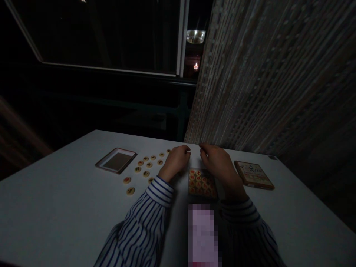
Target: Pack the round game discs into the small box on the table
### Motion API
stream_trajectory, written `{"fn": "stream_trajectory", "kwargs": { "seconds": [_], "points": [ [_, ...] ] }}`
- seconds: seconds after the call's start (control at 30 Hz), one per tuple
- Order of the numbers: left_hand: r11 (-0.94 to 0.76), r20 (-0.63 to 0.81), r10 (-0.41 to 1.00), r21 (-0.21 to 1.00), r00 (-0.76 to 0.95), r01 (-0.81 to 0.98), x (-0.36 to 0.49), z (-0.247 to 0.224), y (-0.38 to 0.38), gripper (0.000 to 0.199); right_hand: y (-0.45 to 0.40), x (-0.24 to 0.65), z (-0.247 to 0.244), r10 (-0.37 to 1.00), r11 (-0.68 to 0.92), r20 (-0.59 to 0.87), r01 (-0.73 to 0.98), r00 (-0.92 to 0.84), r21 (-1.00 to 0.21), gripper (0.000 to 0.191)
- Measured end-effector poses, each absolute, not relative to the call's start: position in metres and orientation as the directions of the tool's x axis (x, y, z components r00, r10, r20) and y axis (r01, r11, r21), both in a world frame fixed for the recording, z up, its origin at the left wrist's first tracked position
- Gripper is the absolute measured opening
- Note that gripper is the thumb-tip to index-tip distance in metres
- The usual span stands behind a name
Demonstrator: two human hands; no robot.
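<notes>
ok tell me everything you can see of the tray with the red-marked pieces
The tray is shallow and rectangular, its material too dim to tell. It lies flat on the white table, holding rows of round, pale pieces with red characters; two show in the farthest row. The right hand is by its far right corner; whether they touch is unclear.

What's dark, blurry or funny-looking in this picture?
Head view: dim light, a nearly black window, one bright lamp; darker shading beside the sleeves on the white table; the string curtain looks soft and stretched towards the corner; big square blocks hide something pinkish.
</notes>
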State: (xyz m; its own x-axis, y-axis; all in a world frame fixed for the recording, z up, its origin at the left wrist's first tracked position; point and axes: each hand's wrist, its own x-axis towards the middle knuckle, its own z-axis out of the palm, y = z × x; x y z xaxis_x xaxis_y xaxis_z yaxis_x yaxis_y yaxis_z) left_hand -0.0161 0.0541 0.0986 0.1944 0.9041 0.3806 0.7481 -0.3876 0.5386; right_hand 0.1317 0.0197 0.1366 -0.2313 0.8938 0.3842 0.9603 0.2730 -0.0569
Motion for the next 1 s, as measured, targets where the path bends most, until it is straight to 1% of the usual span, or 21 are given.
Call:
{"fn": "stream_trajectory", "kwargs": {
  "seconds": [0.33, 0.47, 0.63, 0.83, 0.9, 1.0],
  "points": [
    [-0.362, 0.438, 0.893, 0.568, 0.102, 0.739, -0.020, 0.109, 0.045, 0.029, 0.017, 0.143, 0.140, 0.877, 0.264, 0.440, 0.958, -0.192, -0.109, 0.034],
    [-0.384, 0.471, 0.875, 0.544, 0.107, 0.746, -0.027, 0.108, 0.035, 0.027, 0.017, 0.141, 0.141, 0.869, 0.280, 0.452, 0.954, -0.204, -0.108, 0.033],
    [-0.337, 0.449, 0.890, 0.538, 0.076, 0.773, -0.054, 0.103, 0.024, 0.027, 0.016, 0.137, 0.138, 0.861, 0.308, 0.449, 0.947, -0.239, -0.087, 0.034],
    [-0.169, 0.356, 0.933, 0.543, -0.043, 0.823, -0.104, 0.090, 0.022, 0.033, 0.014, 0.128, 0.136, 0.868, 0.320, 0.418, 0.945, -0.266, -0.063, 0.034],
    [-0.099, 0.315, 0.945, 0.529, -0.087, 0.843, -0.119, 0.083, 0.025, 0.034, 0.014, 0.124, 0.136, 0.865, 0.327, 0.417, 0.944, -0.279, -0.048, 0.034],
    [-0.022, 0.291, 0.944, 0.521, -0.153, 0.854, -0.139, 0.071, 0.029, 0.036, 0.013, 0.118, 0.135, 0.859, 0.345, 0.408, 0.938, -0.310, -0.013, 0.034]
  ]
}}
